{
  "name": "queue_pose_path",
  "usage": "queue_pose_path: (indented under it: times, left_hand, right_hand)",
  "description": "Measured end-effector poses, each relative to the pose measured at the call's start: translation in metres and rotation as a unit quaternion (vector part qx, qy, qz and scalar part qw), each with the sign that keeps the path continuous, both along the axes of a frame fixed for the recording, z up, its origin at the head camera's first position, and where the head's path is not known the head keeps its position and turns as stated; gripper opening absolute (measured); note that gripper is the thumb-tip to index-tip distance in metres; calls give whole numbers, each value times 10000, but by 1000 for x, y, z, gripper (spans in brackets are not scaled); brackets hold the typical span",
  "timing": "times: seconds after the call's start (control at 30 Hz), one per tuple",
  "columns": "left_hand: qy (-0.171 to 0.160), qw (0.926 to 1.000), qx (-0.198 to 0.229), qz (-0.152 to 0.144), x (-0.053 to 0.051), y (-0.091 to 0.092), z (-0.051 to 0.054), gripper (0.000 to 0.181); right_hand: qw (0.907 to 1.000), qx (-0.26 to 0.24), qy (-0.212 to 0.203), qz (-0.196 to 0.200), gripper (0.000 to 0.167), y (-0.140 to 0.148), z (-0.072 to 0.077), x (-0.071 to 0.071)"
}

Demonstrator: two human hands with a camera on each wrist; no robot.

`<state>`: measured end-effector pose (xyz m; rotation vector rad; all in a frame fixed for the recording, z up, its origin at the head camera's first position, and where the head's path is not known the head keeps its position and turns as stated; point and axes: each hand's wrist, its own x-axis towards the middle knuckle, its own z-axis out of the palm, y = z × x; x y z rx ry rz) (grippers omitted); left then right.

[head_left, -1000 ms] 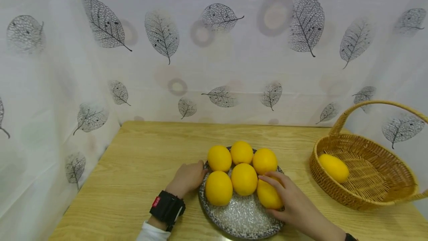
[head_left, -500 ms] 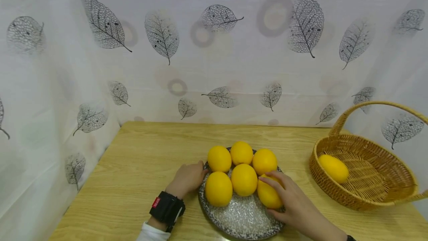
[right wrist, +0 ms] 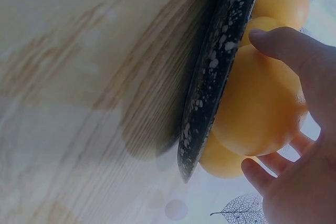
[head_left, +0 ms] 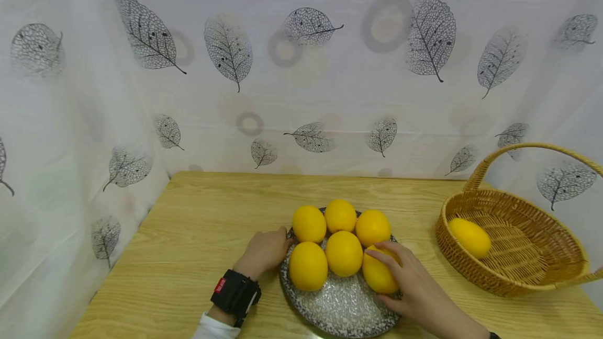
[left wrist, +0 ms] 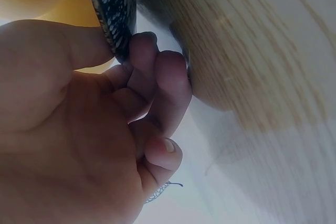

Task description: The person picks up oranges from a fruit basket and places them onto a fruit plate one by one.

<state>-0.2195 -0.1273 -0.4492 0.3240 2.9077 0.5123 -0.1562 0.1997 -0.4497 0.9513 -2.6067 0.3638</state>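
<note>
A speckled grey plate [head_left: 348,307] with a dark rim sits on the table, carrying several yellow lemons [head_left: 344,253]. My left hand [head_left: 265,251] holds the plate's left edge; in the left wrist view the thumb lies above the rim and the curled fingers [left wrist: 170,74] are below it. On the plate's right side my right hand [head_left: 410,281] grips one lemon [head_left: 378,272], thumb at the near side and fingers over the far side. That lemon [right wrist: 257,100] stays close to the plate in the right wrist view; whether it touches the plate is unclear.
To the right stands a wicker basket [head_left: 499,289] with a tall arched handle [head_left: 537,145] and one lemon [head_left: 470,237] inside. A leaf-printed white curtain [head_left: 292,88] hangs behind and beside the wooden table [head_left: 188,234].
Both hands stay where they were, on the plate's edge and the lemon. Only a very slight shift of the head view shows.
</note>
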Motion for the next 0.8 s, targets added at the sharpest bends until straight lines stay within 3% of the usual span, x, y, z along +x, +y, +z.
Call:
queue_pose_path:
  times: [0.63,0.8]
  left_hand:
    - [20,10000,-20,13,-1,1,0,26]
    - [50,10000,-60,-15,0,0,0,25]
  right_hand:
    - [10000,-33,2,67,98,0,1,1]
    - [9994,-44,-330,20,87,0,9,1]
